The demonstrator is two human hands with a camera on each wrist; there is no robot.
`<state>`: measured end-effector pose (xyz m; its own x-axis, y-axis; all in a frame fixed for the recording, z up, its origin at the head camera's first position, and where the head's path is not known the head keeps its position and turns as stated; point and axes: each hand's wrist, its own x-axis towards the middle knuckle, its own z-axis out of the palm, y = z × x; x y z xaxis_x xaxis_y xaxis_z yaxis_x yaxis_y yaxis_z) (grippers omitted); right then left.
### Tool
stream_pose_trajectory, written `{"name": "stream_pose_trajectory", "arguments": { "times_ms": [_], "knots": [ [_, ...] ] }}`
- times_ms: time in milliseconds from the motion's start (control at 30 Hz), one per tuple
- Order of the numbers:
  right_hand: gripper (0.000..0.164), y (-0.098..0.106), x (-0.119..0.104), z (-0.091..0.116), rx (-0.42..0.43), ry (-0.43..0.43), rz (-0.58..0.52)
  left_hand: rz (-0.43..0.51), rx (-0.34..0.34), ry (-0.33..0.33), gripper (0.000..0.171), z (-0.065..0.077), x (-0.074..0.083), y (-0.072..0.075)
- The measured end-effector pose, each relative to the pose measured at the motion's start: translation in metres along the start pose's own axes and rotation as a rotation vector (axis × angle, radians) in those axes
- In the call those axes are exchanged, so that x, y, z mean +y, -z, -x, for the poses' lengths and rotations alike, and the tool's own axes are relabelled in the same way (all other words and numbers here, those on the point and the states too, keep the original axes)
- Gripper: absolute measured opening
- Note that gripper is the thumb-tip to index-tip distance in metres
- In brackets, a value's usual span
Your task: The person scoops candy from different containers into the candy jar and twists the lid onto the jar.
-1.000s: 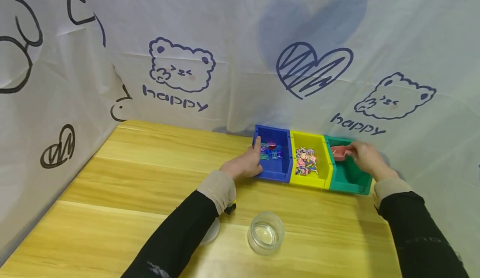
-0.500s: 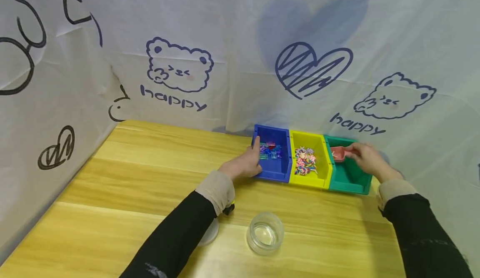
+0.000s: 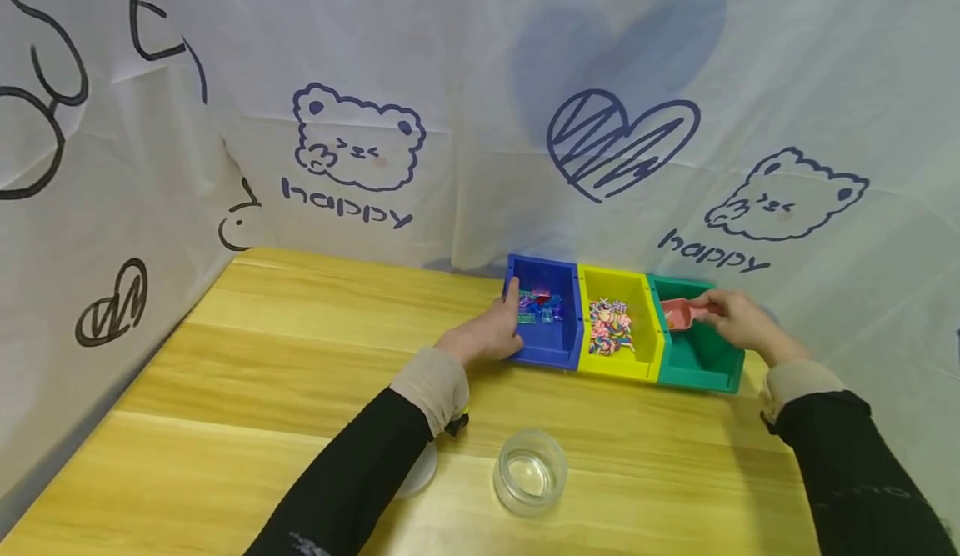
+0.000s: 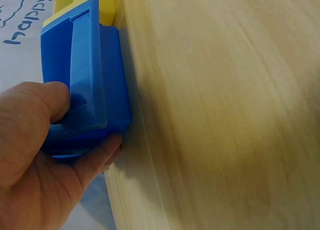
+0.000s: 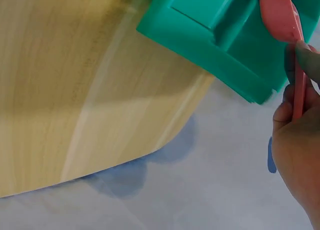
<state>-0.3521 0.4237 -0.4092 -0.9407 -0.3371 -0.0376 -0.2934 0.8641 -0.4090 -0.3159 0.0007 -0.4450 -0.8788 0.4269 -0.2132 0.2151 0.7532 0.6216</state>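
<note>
My left hand (image 3: 486, 333) grips the left wall of the blue bin (image 4: 112, 80), thumb over the rim and fingers against the outside. Small clear coloured pieces (image 3: 538, 306) lie in that bin. My right hand (image 3: 738, 321) holds a pink scoop (image 3: 678, 314) by its handle, thumb on top. The scoop's bowl is over the back left of the green bin (image 5: 255, 55); something small and pale shows at it, too little to name. Between these two stands the yellow bin (image 3: 651, 364), with colourful swirl-patterned pieces (image 3: 611, 327) in it.
A clear round jar (image 3: 530, 473) stands upright on the wooden table (image 3: 285, 356), in front of the bins. A pale round disc (image 3: 418, 470) lies partly under my left forearm. A white cloth (image 3: 480, 181) with drawings hangs close behind the bins.
The scoop's bowl has tipped a little in my right hand, showing more of its inside, and the right wrist has shifted slightly right. My left hand keeps its grip on the blue bin.
</note>
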Motion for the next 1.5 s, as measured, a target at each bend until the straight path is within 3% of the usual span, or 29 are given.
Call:
{"name": "stream_pose_trajectory", "arguments": {
  "times_ms": [500, 967, 1133, 1300, 1500],
  "knots": [
    [0.033, 0.006, -0.005, 0.018, -0.006, -0.143, -0.062, 0.016, 0.001, -0.004, 0.099, 0.0, 0.001, 0.0],
    [0.029, -0.01, 0.002, 0.029, 0.15, -0.208, -0.133, 0.029, -0.002, -0.009, 0.098, 0.001, 0.001, -0.003],
    [0.031, -0.009, 0.003, 0.034, 0.164, -0.21, -0.172, 0.042, -0.002, -0.005, 0.098, 0.0, 0.001, -0.004],
    [0.031, -0.01, 0.0, 0.04, 0.19, -0.205, -0.238, 0.037, 0.002, -0.009, 0.098, 0.0, 0.001, -0.003],
    [0.033, -0.014, -0.009, 0.046, 0.245, -0.258, -0.22, 0.019, 0.008, 0.0, 0.099, -0.001, 0.0, -0.002]
  ]
}}
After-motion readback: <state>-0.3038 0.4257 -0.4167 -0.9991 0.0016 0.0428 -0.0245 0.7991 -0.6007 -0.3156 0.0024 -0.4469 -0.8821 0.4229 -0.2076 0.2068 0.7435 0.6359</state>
